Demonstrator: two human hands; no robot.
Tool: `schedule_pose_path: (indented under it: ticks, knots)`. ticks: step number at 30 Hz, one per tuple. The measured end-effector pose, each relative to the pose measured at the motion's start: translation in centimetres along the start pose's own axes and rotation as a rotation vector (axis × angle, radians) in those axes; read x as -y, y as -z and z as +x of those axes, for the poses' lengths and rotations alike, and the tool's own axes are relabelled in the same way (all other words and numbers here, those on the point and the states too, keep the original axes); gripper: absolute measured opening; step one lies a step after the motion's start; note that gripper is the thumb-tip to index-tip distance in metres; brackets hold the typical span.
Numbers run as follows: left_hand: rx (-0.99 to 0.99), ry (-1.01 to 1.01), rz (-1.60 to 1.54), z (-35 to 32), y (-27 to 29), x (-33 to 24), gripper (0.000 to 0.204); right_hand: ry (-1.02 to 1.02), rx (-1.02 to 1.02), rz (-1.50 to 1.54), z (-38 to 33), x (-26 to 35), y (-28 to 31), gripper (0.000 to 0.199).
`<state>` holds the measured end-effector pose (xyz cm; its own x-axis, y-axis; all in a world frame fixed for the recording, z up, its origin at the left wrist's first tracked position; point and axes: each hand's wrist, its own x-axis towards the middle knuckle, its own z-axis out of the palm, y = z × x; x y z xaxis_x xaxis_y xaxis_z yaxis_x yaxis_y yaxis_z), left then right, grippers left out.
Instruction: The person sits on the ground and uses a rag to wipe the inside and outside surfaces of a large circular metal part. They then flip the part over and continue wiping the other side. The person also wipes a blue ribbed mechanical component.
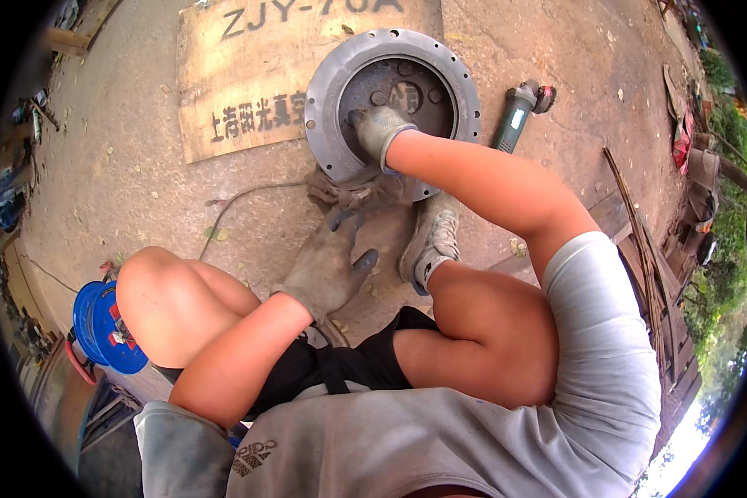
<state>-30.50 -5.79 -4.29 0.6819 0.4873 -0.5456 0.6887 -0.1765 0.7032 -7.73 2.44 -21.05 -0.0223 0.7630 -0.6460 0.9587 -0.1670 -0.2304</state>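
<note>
Straight ahead on the ground, the round metal ring [392, 55] has the gloved right hand [378, 129] pressing flat inside it, while the left hand [328, 266], fingers spread and empty, hangs nearer the knees.

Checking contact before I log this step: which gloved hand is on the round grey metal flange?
The right gloved hand, pressed inside the round grey metal flange. The left gloved hand hangs over the dirt ground, off it.

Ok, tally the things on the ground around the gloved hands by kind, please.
Round metal flange: 1
Angle grinder: 1
Lettered wooden board: 1
Blue cable reel: 1
Work gloves, worn on left hand and right hand: 2
Total: 6
</note>
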Motion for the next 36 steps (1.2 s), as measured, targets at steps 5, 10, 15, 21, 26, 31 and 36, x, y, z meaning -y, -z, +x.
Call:
schedule_pose_path:
  ticks: [5, 10, 15, 21, 26, 31, 36]
  knots:
    - [-0.023, -0.032, 0.011, -0.1, 0.0, 0.2, 0.063, 0.157, 0.208, -0.308, 0.3, 0.8, 2.5, 0.033]
    - [-0.035, -0.011, 0.021, -0.3, 0.4, 0.1, 0.061, 0.242, 0.285, -0.130, 4.9, -3.6, 0.2, 0.031]
    - [-0.054, -0.014, 0.023, -0.9, 0.3, 0.3, 0.060, 0.150, 0.149, 0.247, 4.8, -4.8, -4.1, 0.033]
    - [-0.022, -0.064, 0.008, -1.4, -0.2, -0.1, 0.058, -0.018, 0.141, 0.664, 1.9, -3.6, -2.6, 0.041]
    - [0.024, -0.063, 0.017, -1.6, -0.3, -1.0, 0.057, -0.107, 0.253, 0.145, 2.2, -1.5, 1.2, 0.041]
    - [0.062, -0.095, 0.024, -1.5, -0.5, -1.6, 0.057, 0.236, 0.031, -0.363, 2.8, -0.3, 0.1, 0.031]
    - [0.074, -0.131, 0.004, -2.6, -0.8, -1.7, 0.058, -0.027, 0.122, -0.068, 0.5, 1.3, 2.6, 0.034]
